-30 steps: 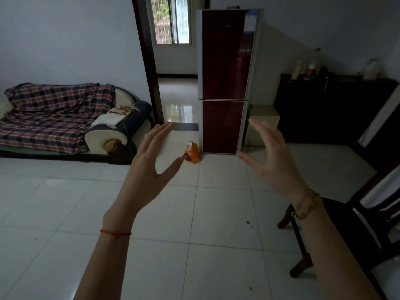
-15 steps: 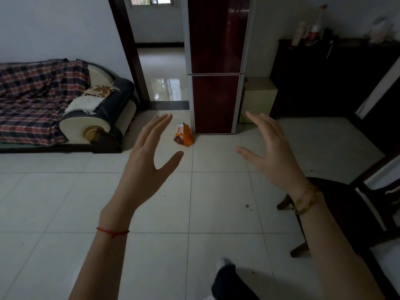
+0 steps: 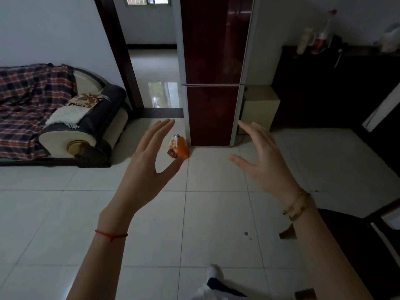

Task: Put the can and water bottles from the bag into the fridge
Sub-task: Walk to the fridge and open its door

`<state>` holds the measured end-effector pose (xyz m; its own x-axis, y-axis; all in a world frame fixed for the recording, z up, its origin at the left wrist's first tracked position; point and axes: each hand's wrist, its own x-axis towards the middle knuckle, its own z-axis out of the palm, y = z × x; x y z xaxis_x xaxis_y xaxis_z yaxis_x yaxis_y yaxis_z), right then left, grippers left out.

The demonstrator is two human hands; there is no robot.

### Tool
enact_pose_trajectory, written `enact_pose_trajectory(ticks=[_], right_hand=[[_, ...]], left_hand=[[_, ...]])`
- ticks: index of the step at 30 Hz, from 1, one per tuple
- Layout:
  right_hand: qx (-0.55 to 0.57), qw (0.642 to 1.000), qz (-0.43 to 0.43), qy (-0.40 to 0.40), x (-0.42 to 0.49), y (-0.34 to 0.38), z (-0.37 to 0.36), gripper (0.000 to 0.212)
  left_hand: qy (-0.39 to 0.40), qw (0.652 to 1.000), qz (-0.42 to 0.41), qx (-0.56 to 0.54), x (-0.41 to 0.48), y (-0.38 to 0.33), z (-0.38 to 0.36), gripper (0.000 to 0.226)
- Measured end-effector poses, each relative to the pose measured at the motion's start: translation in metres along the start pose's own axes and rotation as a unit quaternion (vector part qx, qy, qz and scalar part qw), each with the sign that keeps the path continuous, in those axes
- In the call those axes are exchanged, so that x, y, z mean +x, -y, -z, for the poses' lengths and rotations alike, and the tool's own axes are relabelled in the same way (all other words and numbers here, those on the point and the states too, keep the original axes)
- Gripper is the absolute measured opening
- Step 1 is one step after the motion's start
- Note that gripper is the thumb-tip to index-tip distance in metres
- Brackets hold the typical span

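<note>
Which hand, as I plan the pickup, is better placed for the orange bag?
Left, probably: the left hand, open, lines up with the orange bag by the fridge; the right hand, also open, sits further right.

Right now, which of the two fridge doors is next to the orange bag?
The lower door, the shorter of the two; the orange bag lies at its bottom left corner. The upper door sits high above the bag.
</note>
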<state>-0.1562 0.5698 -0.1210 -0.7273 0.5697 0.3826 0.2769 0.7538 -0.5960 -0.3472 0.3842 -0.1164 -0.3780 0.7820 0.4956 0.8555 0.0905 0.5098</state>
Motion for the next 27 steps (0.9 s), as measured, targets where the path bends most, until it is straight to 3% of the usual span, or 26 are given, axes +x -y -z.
enact_pose_trajectory(ticks=[16, 27], right_hand=[[0.035, 0.997, -0.002, 0.070, 0.182, -0.099, -0.051, 0.072], [0.051, 0.996, -0.021, 0.069, 0.336, -0.141, -0.127, 0.070]], left_hand=[[-0.007, 0.997, 0.073, 0.038, 0.130, 0.102, -0.051, 0.071], [-0.023, 0.995, 0.088, 0.043, 0.246, 0.225, -0.057, 0.068]])
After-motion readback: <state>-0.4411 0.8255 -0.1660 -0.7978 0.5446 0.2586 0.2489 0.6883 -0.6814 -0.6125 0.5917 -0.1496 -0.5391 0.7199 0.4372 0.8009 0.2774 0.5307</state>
